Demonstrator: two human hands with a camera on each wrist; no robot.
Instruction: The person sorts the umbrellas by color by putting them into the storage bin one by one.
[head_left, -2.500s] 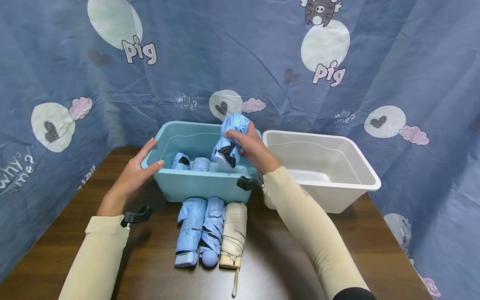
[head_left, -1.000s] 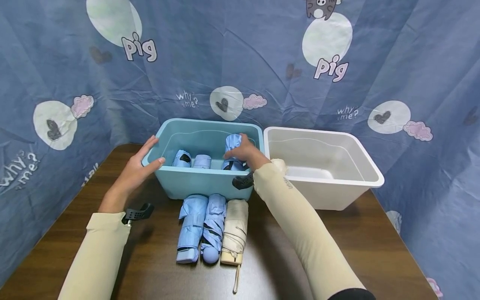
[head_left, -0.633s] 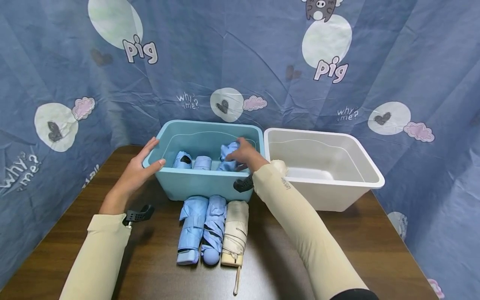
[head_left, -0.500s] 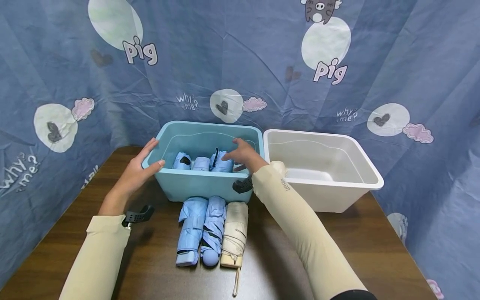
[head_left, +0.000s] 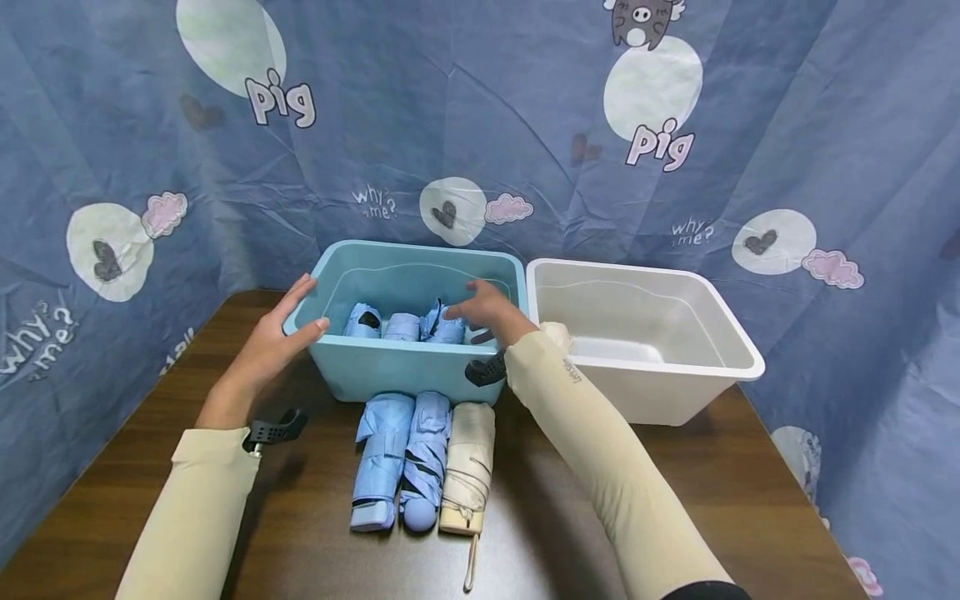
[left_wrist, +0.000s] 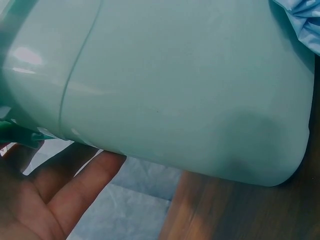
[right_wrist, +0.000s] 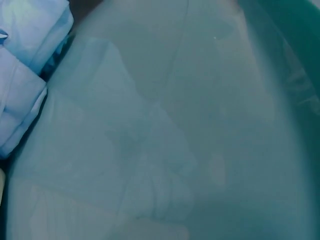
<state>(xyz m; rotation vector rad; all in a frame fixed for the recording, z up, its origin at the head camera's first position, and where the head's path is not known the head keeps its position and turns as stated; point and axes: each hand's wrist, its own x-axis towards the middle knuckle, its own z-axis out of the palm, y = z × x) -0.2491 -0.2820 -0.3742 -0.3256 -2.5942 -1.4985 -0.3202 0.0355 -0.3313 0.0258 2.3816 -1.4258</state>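
Inside the teal bin (head_left: pixel 405 375), three folded blue umbrellas stand in a row: a left one (head_left: pixel 363 322), a middle one (head_left: pixel 402 327) and a right one (head_left: pixel 447 325). My right hand (head_left: pixel 487 310) reaches into the bin just right of the right umbrella, fingers spread; whether they touch it I cannot tell. My left hand (head_left: pixel 270 337) rests at the bin's left corner, thumb and fingers extended and apart. In the left wrist view its fingers (left_wrist: pixel 87 182) lie against the bin's outer wall. The right wrist view shows mostly bin wall, no clear fingers.
In front of the bin lie a blue umbrella (head_left: pixel 382 462), a blue umbrella with a round handle end (head_left: pixel 425 458) and a beige umbrella (head_left: pixel 468 467) with a strap. A white bin (head_left: pixel 637 392) stands at right, holding something beige (head_left: pixel 557 335). A patterned curtain (head_left: pixel 480 125) hangs behind.
My right hand has lowered the blue umbrella into the teal bin, stood it beside the middle one and let go of it. The left hand stays at the bin's corner.
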